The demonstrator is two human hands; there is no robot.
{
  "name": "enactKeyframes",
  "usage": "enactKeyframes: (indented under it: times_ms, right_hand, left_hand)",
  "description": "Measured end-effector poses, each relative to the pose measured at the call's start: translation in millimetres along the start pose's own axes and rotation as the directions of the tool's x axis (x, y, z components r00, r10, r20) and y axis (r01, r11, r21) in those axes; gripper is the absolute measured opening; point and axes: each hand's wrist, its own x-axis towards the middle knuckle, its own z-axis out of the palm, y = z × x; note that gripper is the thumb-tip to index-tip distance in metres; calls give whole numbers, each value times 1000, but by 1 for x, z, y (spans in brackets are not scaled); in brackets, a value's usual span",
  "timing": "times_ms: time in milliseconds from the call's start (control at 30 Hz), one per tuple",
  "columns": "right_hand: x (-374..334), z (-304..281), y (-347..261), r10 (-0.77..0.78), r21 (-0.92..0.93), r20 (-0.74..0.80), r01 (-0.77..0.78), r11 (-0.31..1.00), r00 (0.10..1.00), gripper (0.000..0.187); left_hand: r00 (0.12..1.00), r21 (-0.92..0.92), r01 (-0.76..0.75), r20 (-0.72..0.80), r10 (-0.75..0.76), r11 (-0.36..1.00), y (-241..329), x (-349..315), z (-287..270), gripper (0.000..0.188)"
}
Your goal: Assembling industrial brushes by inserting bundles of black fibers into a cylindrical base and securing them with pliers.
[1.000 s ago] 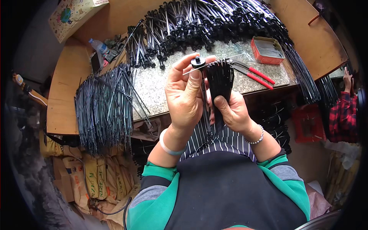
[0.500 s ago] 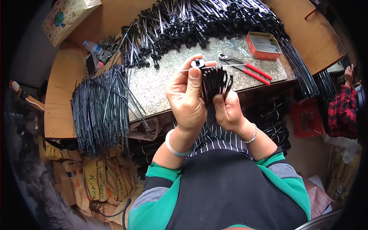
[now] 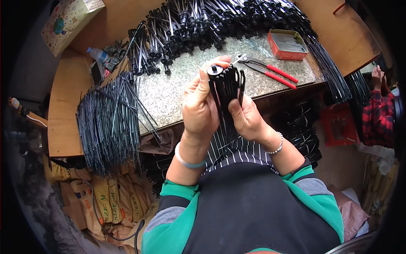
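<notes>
Between my hands stands a black umbrella frame (image 3: 224, 91), its ribs folded together and a white disc (image 3: 215, 70) with a black stub at the upper end. My left hand (image 3: 198, 103) curls round its upper left side, fingers behind the disc. A thin pale wire (image 3: 239, 59) sticks out past those fingers toward the right; its other end is hidden. Lower down, my right hand (image 3: 249, 118) grips the ribs with the thumb on top. Just beyond, red-handled pliers (image 3: 270, 72) lie on the speckled tabletop (image 3: 169, 95).
A red tin (image 3: 288, 53) of thin wires stands at the back right. Many umbrella frames (image 3: 190, 25) are heaped along the back. Black rods (image 3: 108, 122) hang over the left edge. A plastic bottle (image 3: 98, 54) lies back left. Another person's checked sleeve (image 3: 378, 120) is at far right.
My left hand has turned, its thumb moving off the disc to the side. The wire, which lay straight across the top, now shows only a short end at the right.
</notes>
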Motion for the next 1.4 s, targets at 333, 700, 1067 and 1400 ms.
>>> enactKeyframes:
  times_ms: [333,700,1067,1400]
  right_hand:
    - [-11,-5,-2,-54,-496,-46,24,868,997,40]
    - [-2,-9,0,-199,-432,-33,166,886,979,35]
    - [-3,-6,1,-107,-381,-106,59,923,989,19]
    - [-1,-8,-16,-283,-413,-198,182,892,938,22]
  left_hand:
    - [920,332,-388,87,382,860,-15,-3,-15,37]
    - [937,373,-346,92,337,861,-20,-11,-23,32]
    - [958,361,-131,286,24,923,-4,4,-24,46]
    - [962,199,-265,126,244,943,-17,-2,-22,30]
